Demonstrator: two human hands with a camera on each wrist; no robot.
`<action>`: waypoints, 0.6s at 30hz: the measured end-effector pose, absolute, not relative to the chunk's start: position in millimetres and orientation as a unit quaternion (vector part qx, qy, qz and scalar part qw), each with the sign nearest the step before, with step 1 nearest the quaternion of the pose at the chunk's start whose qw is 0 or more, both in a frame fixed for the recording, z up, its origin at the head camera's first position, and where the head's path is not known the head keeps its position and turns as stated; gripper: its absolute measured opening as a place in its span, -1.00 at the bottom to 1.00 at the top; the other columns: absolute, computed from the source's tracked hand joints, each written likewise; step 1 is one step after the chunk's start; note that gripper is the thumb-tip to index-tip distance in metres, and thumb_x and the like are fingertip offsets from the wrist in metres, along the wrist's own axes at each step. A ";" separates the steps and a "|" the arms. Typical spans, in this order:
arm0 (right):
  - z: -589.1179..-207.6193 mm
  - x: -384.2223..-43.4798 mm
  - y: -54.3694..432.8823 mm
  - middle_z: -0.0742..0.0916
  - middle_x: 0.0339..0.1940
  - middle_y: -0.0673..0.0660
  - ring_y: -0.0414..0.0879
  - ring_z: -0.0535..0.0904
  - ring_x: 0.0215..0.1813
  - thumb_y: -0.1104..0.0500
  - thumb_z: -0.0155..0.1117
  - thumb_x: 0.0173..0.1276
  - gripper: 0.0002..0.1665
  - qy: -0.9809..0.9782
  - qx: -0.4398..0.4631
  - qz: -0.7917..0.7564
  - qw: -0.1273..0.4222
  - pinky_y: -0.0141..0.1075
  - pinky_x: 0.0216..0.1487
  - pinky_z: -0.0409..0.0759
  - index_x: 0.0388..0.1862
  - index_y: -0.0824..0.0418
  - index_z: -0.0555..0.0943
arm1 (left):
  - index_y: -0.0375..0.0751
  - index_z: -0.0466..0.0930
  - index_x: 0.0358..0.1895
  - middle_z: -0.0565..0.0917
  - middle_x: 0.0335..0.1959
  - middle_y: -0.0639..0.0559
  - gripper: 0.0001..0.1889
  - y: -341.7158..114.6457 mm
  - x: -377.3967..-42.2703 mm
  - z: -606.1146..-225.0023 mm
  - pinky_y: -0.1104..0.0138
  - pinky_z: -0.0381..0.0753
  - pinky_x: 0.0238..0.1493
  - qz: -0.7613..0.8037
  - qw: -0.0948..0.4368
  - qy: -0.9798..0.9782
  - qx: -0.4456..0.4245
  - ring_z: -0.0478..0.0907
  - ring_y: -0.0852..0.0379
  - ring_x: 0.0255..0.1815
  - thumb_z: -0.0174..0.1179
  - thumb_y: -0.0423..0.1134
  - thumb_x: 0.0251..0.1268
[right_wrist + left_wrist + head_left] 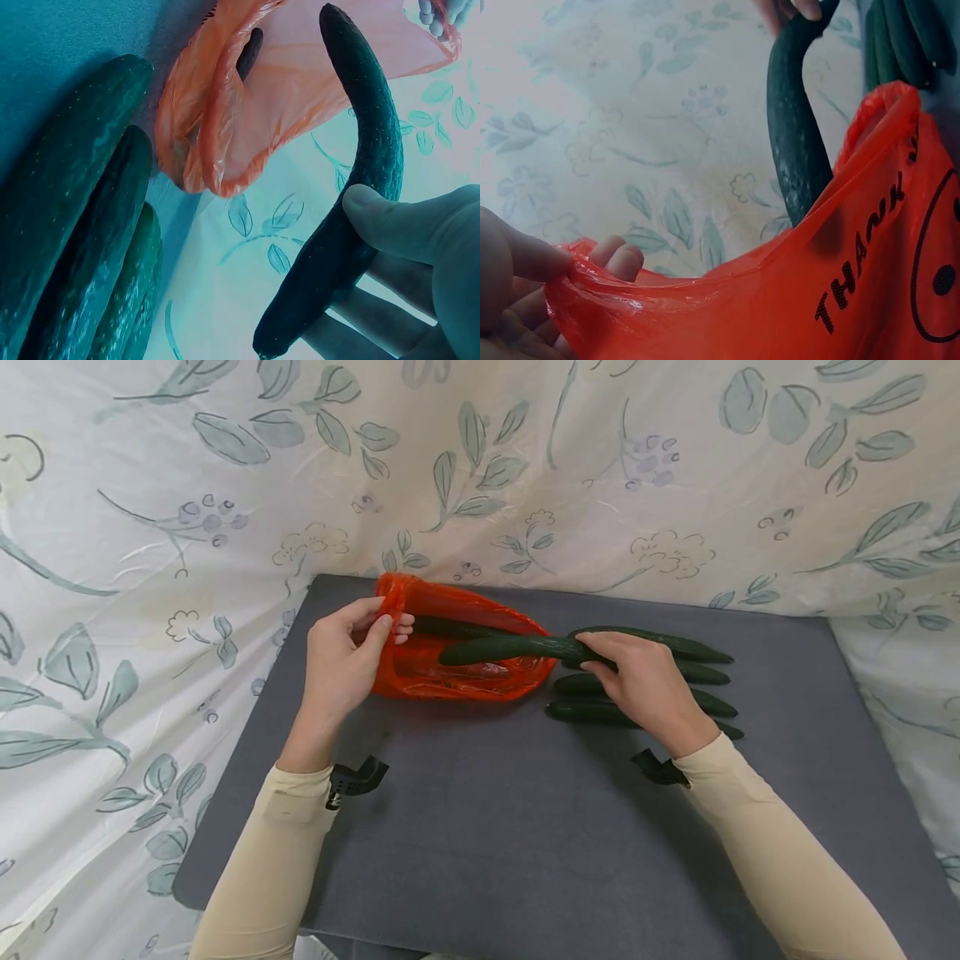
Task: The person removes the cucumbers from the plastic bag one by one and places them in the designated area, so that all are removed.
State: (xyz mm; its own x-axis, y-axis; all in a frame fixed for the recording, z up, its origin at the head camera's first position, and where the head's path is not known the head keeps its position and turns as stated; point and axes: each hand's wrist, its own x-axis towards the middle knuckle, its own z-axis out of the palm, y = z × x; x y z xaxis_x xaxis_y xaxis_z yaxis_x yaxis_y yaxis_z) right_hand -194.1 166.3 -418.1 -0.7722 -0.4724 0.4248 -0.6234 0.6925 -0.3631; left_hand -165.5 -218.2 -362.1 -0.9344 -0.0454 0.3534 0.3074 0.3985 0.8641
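My left hand point(339, 656) pinches the rim of a red plastic bag point(390, 672), holding its mouth open. Black lettering and part of a round print show on the bag point(772, 322) in the left wrist view. My right hand point(651, 687) grips a dark green, curved cucumber point(495, 649) near one end. The cucumber's far end is over the bag's opening, pointing left. Inside the bag lies another cucumber point(453, 627), partly hidden by the bag and the held one. Beneath and beside my right hand, several cucumbers point(592, 712) lie side by side on the table.
A dark grey table point(480, 835) carries the bag and the cucumbers. White cloth point(480, 468) with a leaf print hangs behind the table and along its sides. Black straps point(360, 777) sit at both wrists.
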 end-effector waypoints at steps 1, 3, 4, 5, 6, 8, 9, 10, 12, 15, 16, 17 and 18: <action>-417.7 -192.6 168.1 0.82 0.19 0.18 0.13 0.79 0.12 0.33 0.58 0.39 -0.43 -0.907 0.302 0.250 0.153 0.13 0.02 0.78 0.37 0.20 0.72 | -0.40 0.74 0.23 0.85 -0.07 -0.16 -0.73 -218.2 -165.2 -361.9 0.32 0.77 0.09 -0.542 0.163 -0.820 -0.080 0.84 0.07 -0.17 0.23 -0.40 0.63; -416.7 -189.8 171.5 0.82 0.19 0.20 0.15 0.79 0.12 0.35 0.59 0.37 -0.41 -0.907 0.302 0.249 0.159 0.15 0.03 0.78 0.37 0.20 0.72 | -0.40 0.73 0.24 0.85 -0.07 -0.16 -0.73 -218.1 -164.9 -361.4 0.32 0.77 0.09 -0.542 0.162 -0.820 -0.080 0.84 0.07 -0.17 0.23 -0.40 0.63; -416.2 -188.1 173.4 0.82 0.18 0.20 0.16 0.78 0.13 0.35 0.59 0.36 -0.41 -0.907 0.301 0.249 0.161 0.15 0.03 0.78 0.37 0.21 0.72 | -0.40 0.74 0.23 0.85 -0.07 -0.16 -0.73 -218.0 -164.8 -361.3 0.32 0.77 0.09 -0.543 0.163 -0.820 -0.080 0.84 0.07 -0.17 0.23 -0.40 0.63; -415.6 -186.4 175.2 0.82 0.18 0.20 0.16 0.78 0.13 0.36 0.59 0.36 -0.41 -0.907 0.300 0.249 0.162 0.15 0.03 0.77 0.37 0.21 0.72 | -0.40 0.74 0.23 0.85 -0.07 -0.16 -0.73 -217.9 -164.8 -361.2 0.32 0.77 0.09 -0.543 0.163 -0.820 -0.080 0.84 0.07 -0.17 0.23 -0.40 0.63; -415.0 -184.8 177.0 0.82 0.18 0.20 0.16 0.78 0.13 0.37 0.59 0.35 -0.40 -0.906 0.300 0.249 0.163 0.15 0.02 0.78 0.37 0.21 0.72 | -0.39 0.74 0.23 0.85 -0.08 -0.16 -0.73 -217.9 -164.9 -361.2 0.33 0.77 0.09 -0.542 0.163 -0.820 -0.080 0.84 0.07 -0.17 0.23 -0.39 0.63; -414.1 -181.1 180.9 0.81 0.19 0.20 0.16 0.78 0.14 0.37 0.60 0.35 -0.40 -0.906 0.300 0.248 0.166 0.13 0.02 0.78 0.37 0.21 0.72 | -0.39 0.75 0.21 0.85 -0.08 -0.15 -0.74 -218.1 -165.4 -361.8 0.34 0.77 0.08 -0.537 0.166 -0.823 -0.080 0.84 0.07 -0.17 0.23 -0.38 0.64; -413.8 -179.4 183.0 0.81 0.19 0.20 0.16 0.78 0.13 0.38 0.60 0.34 -0.40 -0.906 0.300 0.248 0.168 0.13 0.01 0.78 0.37 0.21 0.73 | -0.38 0.75 0.21 0.85 -0.09 -0.14 -0.74 -218.3 -165.7 -362.0 0.34 0.77 0.08 -0.534 0.169 -0.824 -0.080 0.84 0.07 -0.17 0.23 -0.38 0.64; -413.8 -177.7 185.3 0.81 0.19 0.20 0.16 0.78 0.13 0.38 0.60 0.34 -0.39 -0.905 0.301 0.247 0.170 0.13 0.01 0.78 0.37 0.21 0.73 | -0.38 0.76 0.20 0.85 -0.09 -0.14 -0.75 -218.5 -166.1 -362.2 0.34 0.78 0.08 -0.532 0.171 -0.825 -0.081 0.84 0.07 -0.17 0.24 -0.37 0.64; -414.0 -174.2 190.1 0.81 0.19 0.21 0.17 0.79 0.12 0.40 0.61 0.31 -0.39 -0.903 0.305 0.247 0.175 0.14 0.00 0.78 0.36 0.22 0.73 | -0.37 0.76 0.19 0.86 -0.10 -0.13 -0.76 -218.9 -166.5 -362.6 0.35 0.77 0.07 -0.527 0.174 -0.828 -0.080 0.84 0.07 -0.17 0.24 -0.37 0.64; -415.9 -168.5 198.6 0.82 0.17 0.22 0.19 0.79 0.09 0.41 0.62 0.29 -0.38 -0.901 0.307 0.244 0.186 0.14 -0.04 0.79 0.35 0.22 0.74 | -0.37 0.77 0.18 0.86 -0.10 -0.13 -0.76 -219.2 -166.8 -362.6 0.35 0.77 0.07 -0.528 0.175 -0.827 -0.080 0.84 0.07 -0.18 0.24 -0.37 0.64; -416.7 -166.6 201.4 0.82 0.17 0.22 0.19 0.80 0.09 0.41 0.63 0.29 -0.37 -0.901 0.307 0.242 0.190 0.14 -0.05 0.79 0.35 0.22 0.74 | -0.37 0.77 0.18 0.86 -0.10 -0.13 -0.76 -219.2 -166.8 -362.5 0.35 0.77 0.07 -0.528 0.175 -0.827 -0.080 0.84 0.07 -0.18 0.24 -0.37 0.64; -417.6 -164.5 204.4 0.82 0.17 0.22 0.19 0.80 0.07 0.41 0.63 0.28 -0.37 -0.901 0.306 0.240 0.194 0.14 -0.07 0.79 0.35 0.21 0.74 | -0.37 0.76 0.18 0.86 -0.10 -0.13 -0.76 -219.2 -166.6 -362.4 0.35 0.78 0.07 -0.529 0.175 -0.827 -0.079 0.84 0.07 -0.18 0.24 -0.37 0.64; -418.7 -162.2 207.5 0.82 0.16 0.23 0.20 0.80 0.06 0.41 0.64 0.27 -0.37 -0.901 0.304 0.237 0.199 0.15 -0.10 0.79 0.34 0.21 0.74 | -0.38 0.76 0.19 0.85 -0.10 -0.14 -0.76 -219.1 -166.5 -362.2 0.35 0.78 0.06 -0.532 0.173 -0.825 -0.079 0.84 0.07 -0.18 0.23 -0.37 0.64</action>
State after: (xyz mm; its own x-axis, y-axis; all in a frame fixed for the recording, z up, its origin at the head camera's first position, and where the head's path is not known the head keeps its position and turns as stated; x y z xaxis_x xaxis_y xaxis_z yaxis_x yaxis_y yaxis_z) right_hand -162.2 207.5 -418.7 -0.7358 -0.4532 0.5032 -0.6424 0.7023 -0.3068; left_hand -166.5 -219.1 -362.2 -0.9277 -0.0538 0.3695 0.3143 0.4217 0.8506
